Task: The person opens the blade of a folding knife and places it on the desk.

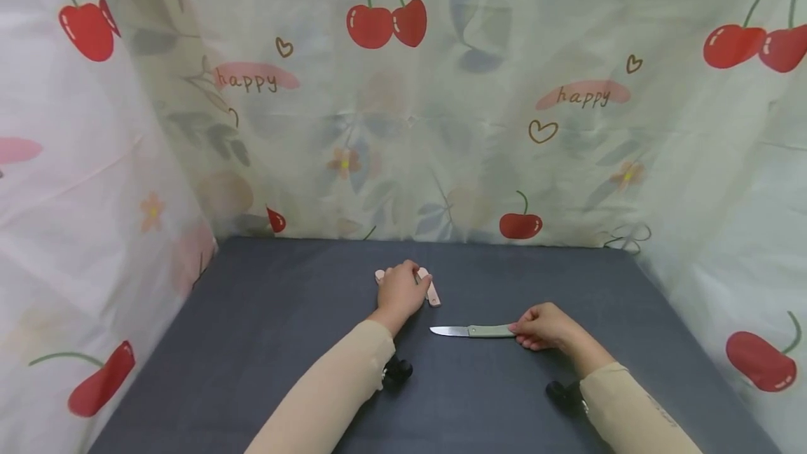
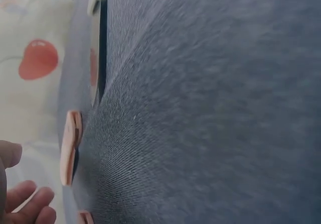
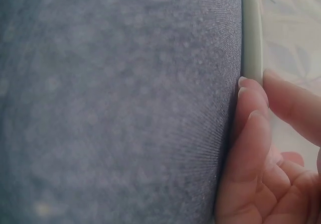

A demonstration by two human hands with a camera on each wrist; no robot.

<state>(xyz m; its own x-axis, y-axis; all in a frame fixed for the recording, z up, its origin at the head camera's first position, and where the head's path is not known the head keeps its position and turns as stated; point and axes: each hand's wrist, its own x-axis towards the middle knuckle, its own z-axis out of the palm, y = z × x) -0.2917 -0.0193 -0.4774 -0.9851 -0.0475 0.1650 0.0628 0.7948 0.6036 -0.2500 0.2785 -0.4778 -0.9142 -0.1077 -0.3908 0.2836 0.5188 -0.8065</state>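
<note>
A knife (image 1: pixel 482 331) with a pale green handle and a bare steel blade lies at the middle of the dark table, its blade pointing left. My right hand (image 1: pixel 545 328) pinches the end of its handle between thumb and fingers, close to the cloth; the right wrist view shows this grip on the green handle (image 3: pixel 253 33). Farther back, my left hand (image 1: pixel 402 293) hovers over slim pink pieces, its thumb and fingers apart in the left wrist view. One pink piece (image 1: pixel 431 291) shows right of that hand, and another pink end (image 1: pixel 380 276) on its left. Their middles are partly hidden.
A dark grey cloth (image 1: pixel 252 342) covers the table. Behind it and at both sides hang pale curtains (image 1: pixel 410 160) printed with cherries. Black wrist-worn devices (image 1: pixel 398 370) sit under both forearms, low over the cloth.
</note>
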